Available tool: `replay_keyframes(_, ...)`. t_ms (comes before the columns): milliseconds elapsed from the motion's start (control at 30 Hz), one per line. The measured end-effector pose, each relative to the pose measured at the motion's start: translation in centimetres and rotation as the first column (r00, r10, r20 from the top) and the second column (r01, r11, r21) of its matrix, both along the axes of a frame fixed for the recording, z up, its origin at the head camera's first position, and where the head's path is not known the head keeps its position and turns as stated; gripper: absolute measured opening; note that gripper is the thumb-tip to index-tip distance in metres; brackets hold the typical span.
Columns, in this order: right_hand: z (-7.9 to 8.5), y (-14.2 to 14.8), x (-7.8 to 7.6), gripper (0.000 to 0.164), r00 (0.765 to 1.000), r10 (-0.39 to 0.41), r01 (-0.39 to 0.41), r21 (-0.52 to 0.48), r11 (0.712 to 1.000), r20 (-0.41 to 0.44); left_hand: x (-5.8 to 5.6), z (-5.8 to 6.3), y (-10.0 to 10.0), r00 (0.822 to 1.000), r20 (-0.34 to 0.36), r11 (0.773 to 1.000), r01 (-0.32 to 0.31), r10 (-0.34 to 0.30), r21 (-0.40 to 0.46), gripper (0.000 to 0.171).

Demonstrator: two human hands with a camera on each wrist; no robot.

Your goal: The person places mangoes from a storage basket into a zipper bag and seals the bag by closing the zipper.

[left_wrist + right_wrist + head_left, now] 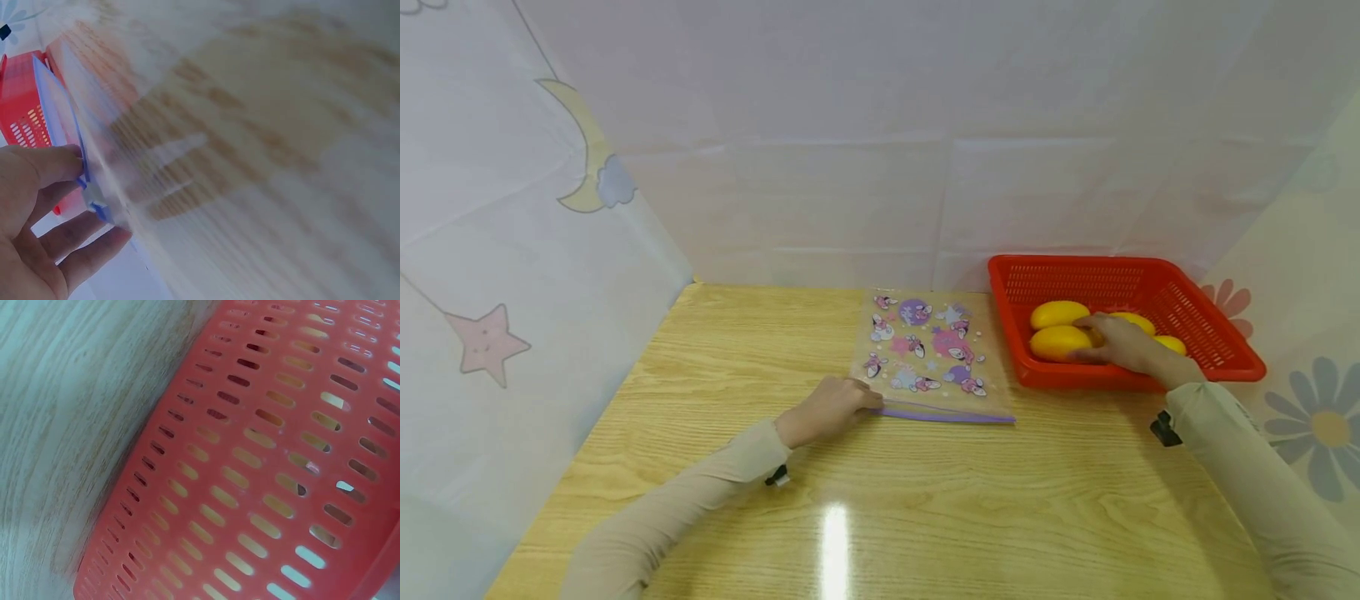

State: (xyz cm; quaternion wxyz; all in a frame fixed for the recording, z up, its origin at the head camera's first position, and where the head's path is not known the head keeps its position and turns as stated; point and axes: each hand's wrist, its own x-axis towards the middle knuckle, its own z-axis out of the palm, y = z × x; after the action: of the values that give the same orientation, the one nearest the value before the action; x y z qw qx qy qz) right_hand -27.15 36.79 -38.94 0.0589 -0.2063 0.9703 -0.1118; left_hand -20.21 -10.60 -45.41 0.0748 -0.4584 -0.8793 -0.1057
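A clear zip bag (931, 354) printed with pink and purple cartoon figures lies flat on the table, its purple zip edge (947, 415) toward me. My left hand (829, 408) pinches the bag's near left corner; in the left wrist view the thumb (59, 164) and fingers are at the zip strip, by its small slider (95, 203). Over the front of the red basket (1093, 379), my right hand (1123, 342) reaches in and grips the right end of a yellow mango-shaped fruit (1058, 343). The basket wall hides this hand in the right wrist view.
Another yellow fruit (1058, 313) lies just behind the gripped one, and others (1135, 322) sit to the hand's right. The basket stands at the table's back right, beside the bag. Printed cloth (820, 200) hangs behind the wooden table (745, 342) and at both sides.
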Motion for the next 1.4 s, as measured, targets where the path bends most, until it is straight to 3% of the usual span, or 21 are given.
replay_keyframes(200, -0.02, 0.12, -0.12, 0.07, 1.0, 0.003, -0.003, 0.01, 1.0, -0.022, 0.12, 0.26, 0.11, 1.0, -0.002, 0.999, -0.013, 0.013, 0.036, 0.017)
replay_keyframes(600, -0.38, 0.57, -0.41, 0.073, 0.997, -0.012, 0.013, 0.016, 1.0, -0.079, 0.03, 0.04, 0.48, 0.998, -0.039, 0.999, -0.052, 0.051, -0.008, 0.019)
replay_keyframes(1033, -0.44, 0.64, -0.18, 0.069, 0.993, -0.007, 0.007, 0.002, 1.0, -0.114, 0.09, 0.04, 0.45, 0.995, -0.01, 0.983, -0.095, 0.098, 0.156, 0.023)
replay_keyframes(1300, -0.49, 0.76, -0.2, 0.069, 0.992, 0.003, -0.003, -0.004, 1.0, -0.123, -0.22, 0.25, 0.66, 0.983, 0.072, 0.966, -0.178, 0.167, 0.189, 0.031)
replay_keyframes(1400, -0.61, 0.78, -0.25, 0.068, 0.991, -0.004, 0.003, -0.007, 1.0, -0.134, -0.47, 0.11, 0.59, 0.973, 0.148, 0.952, -0.207, 0.177, 0.227, 0.034)
